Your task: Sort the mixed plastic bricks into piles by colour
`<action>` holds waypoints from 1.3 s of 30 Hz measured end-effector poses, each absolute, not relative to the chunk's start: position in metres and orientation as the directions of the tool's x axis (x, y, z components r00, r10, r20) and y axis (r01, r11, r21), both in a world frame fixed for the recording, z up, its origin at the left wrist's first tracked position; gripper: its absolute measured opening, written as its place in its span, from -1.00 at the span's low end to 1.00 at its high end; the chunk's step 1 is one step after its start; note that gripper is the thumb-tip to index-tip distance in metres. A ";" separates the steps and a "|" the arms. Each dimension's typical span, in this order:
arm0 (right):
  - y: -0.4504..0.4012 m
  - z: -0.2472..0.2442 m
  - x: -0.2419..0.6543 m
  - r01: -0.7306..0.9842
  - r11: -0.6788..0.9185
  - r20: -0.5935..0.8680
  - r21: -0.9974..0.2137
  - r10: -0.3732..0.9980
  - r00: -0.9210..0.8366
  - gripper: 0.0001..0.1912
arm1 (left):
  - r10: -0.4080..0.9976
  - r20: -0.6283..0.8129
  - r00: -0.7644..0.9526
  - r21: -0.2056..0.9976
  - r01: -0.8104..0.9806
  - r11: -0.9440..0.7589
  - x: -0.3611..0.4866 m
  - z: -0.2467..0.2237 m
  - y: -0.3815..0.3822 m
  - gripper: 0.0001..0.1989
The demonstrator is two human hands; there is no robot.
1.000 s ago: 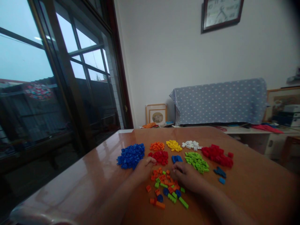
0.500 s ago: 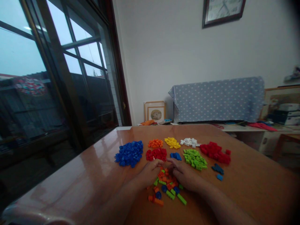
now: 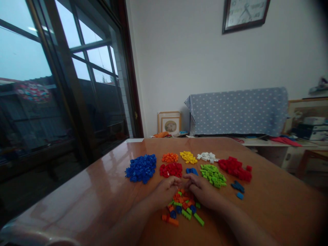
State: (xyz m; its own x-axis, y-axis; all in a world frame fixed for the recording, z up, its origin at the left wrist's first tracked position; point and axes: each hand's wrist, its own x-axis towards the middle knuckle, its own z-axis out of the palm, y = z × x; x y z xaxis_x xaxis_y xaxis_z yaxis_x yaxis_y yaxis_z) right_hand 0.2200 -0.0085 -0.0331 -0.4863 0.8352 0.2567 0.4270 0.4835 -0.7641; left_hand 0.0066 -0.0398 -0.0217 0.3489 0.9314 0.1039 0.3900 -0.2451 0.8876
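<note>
Mixed orange, green and blue bricks (image 3: 185,205) lie loose on the table between my forearms. At their far left edge is my left hand (image 3: 167,190), its fingers curled inward; whether they hold a brick is too small to tell. My right hand (image 3: 201,190) reaches over the far right side of the same bricks, fingers bent and partly hidden. Just beyond the hands sit a red pile (image 3: 171,169) and a few blue pieces (image 3: 192,171). A light green pile (image 3: 213,176) is right of my right hand.
A large blue pile (image 3: 141,168) is on the left. Farther back are orange (image 3: 169,157), yellow (image 3: 188,157) and white piles (image 3: 207,156). To the right lie a red pile (image 3: 235,168) and dark blue pieces (image 3: 237,186) on the brown table (image 3: 102,191).
My left hand has drawn slightly back from the red pile, and its fingers look more curled. My right hand has barely moved. The camera view has shifted slightly.
</note>
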 end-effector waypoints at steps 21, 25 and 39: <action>-0.011 -0.021 0.222 0.545 0.439 0.263 -0.714 0.890 -0.373 -0.73 | 0.938 0.318 0.135 0.509 0.811 -0.289 -0.022 -0.019 0.083 -0.52; -0.011 -0.023 0.220 0.547 0.443 0.262 -0.710 0.888 -0.379 -0.74 | 0.951 0.288 0.113 0.461 0.854 -0.241 -0.020 -0.027 0.090 -0.46; -0.011 -0.025 0.220 0.572 0.435 0.241 -0.695 0.891 -0.385 -0.77 | 0.940 0.325 0.102 0.322 0.923 -0.211 -0.017 -0.043 0.082 -0.48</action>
State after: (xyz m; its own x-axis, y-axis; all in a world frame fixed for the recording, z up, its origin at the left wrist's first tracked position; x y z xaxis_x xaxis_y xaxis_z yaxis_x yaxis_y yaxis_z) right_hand 0.2198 -0.0111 -0.0248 -0.3852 0.8909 0.2406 0.5722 0.4351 -0.6952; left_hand -0.0167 0.0819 -0.0435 0.1020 0.9401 0.3254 0.9230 -0.2114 0.3215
